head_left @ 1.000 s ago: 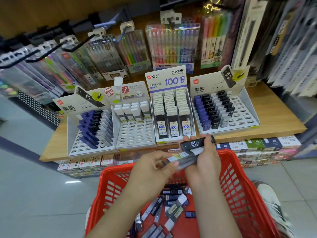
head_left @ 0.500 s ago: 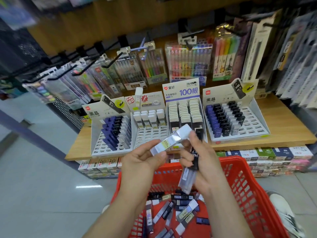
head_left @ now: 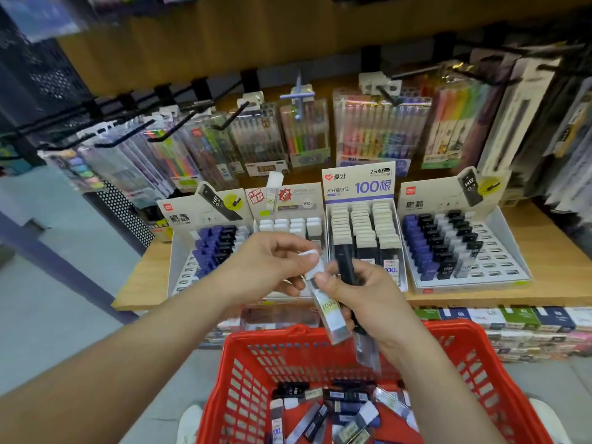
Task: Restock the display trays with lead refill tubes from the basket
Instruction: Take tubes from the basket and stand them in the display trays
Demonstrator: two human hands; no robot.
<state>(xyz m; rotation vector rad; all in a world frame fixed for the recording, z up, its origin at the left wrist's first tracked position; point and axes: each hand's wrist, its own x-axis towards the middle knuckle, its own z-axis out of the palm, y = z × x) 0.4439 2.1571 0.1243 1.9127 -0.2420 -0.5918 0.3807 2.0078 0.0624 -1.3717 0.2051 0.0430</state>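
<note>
Head view: the white-capped refill tube (head_left: 326, 307), level half a second ago, now hangs cap-up from the left hand's (head_left: 270, 267) pinch beside the black-capped tube (head_left: 346, 267) gripped by the right hand (head_left: 368, 294) above the red basket (head_left: 455, 326), likely bound for the white-cap display tray (head_left: 290, 203) beyond.

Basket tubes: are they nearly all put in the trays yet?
Not nearly. The tray labelled 100 looks full. The left hand pinches a white-capped tube; the right hand grips black-capped tubes. Many loose tubes lie in the basket, and the far-right tray has empty slots.
</note>
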